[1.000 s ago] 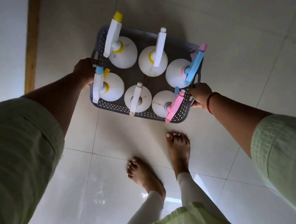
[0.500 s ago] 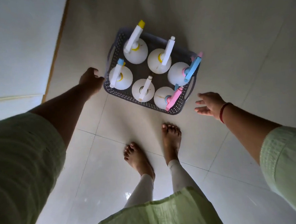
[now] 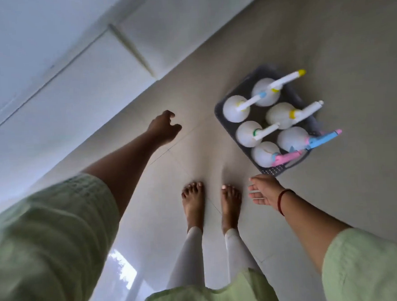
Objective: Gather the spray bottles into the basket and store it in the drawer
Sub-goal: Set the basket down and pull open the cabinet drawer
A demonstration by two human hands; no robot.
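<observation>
Left hand empty, fingers loosely curled, reaching away from the basket toward the pale cabinet front. Right hand spread open, empty, just short of the basket's near corner. Basket sits on the tiled floor, beside the bare feet — six spray bottles upright inside, nozzles overhanging the far rim. Frame blurred; which panel is the drawer, possibly the seamed one, is unclear. Risk: overhanging triggers catching the drawer opening on loading, tipping bottles. Nothing lies between basket and cabinet.
</observation>
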